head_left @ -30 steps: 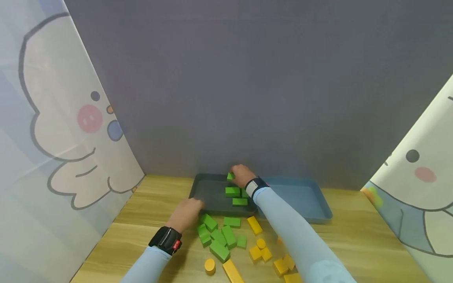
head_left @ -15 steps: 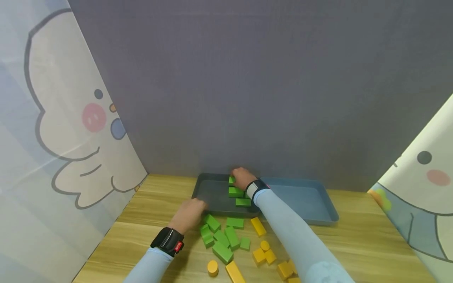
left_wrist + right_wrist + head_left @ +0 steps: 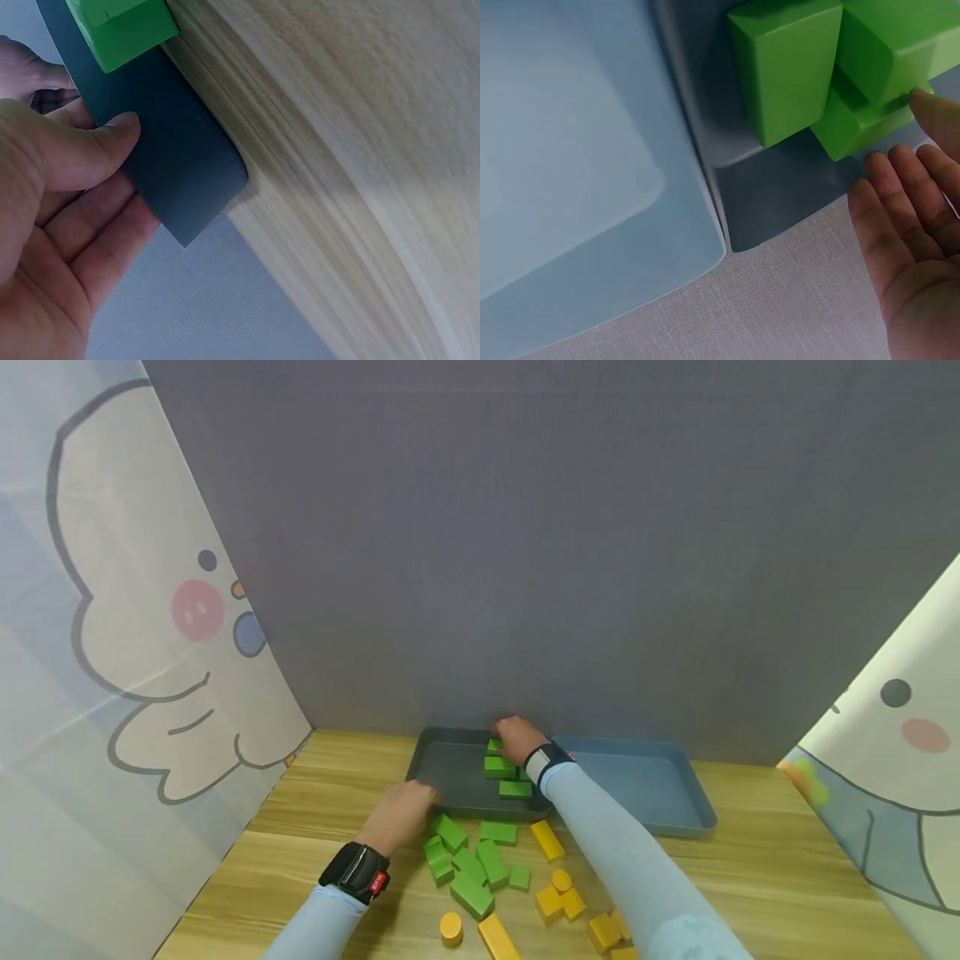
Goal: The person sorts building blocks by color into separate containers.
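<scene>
Left grip [image 3: 401, 815] in a pinch on the dark tray [image 3: 454, 777]; right grip [image 3: 519, 741] loose at green blocks [image 3: 499, 767] inside.

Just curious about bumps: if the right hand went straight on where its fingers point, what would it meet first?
The right hand would probably meet the nearest green block in the dark tray first; it may already touch it, as depth is unclear.
</scene>
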A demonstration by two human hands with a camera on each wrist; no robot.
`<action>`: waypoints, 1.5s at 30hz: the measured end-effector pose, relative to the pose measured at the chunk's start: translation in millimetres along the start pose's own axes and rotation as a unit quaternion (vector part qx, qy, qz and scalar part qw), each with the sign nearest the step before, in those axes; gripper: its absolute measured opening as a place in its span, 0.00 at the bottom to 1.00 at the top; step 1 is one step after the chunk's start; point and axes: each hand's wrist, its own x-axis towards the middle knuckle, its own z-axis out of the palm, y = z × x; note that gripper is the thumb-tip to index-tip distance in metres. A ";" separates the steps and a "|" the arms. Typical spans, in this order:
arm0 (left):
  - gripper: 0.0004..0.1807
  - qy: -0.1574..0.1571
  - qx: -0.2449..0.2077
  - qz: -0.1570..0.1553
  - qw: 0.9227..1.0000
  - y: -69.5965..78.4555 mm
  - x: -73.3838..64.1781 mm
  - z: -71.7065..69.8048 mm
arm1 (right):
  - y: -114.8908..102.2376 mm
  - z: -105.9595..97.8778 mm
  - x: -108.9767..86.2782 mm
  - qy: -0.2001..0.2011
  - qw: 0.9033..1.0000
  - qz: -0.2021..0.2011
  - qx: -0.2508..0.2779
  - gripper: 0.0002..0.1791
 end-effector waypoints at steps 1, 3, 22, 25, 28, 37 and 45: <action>0.13 0.001 -0.001 0.001 1.000 0.4 -0.1 -0.1 | 0.0 -0.9 -1.2 0.000 1.000 0.001 -0.001 0.18; 0.14 0.004 -0.004 0.003 1.000 1.1 -0.4 -0.6 | -0.2 -3.2 -3.7 -0.001 1.000 0.004 0.000 0.18; 0.15 -0.015 -0.035 -0.013 0.999 -0.9 -6.6 -0.9 | -5.2 -25.1 -46.1 0.005 1.000 -0.012 0.027 0.19; 0.14 -0.018 -0.036 -0.013 0.999 -2.8 -8.3 0.1 | -7.6 -31.6 -58.4 0.008 0.999 -0.024 0.032 0.19; 0.14 -0.026 -0.042 -0.016 0.999 -4.1 -8.6 0.9 | -9.5 -36.1 -73.4 0.009 0.999 -0.033 0.033 0.19; 0.14 -0.032 -0.031 -0.016 0.999 -6.7 -2.0 2.4 | -16.6 -36.9 -136.6 0.019 0.998 -0.045 0.037 0.20; 0.12 -0.033 -0.038 -0.008 0.999 -1.8 -3.4 -1.6 | -31.9 -22.3 -191.7 -0.015 0.996 -0.052 0.077 0.18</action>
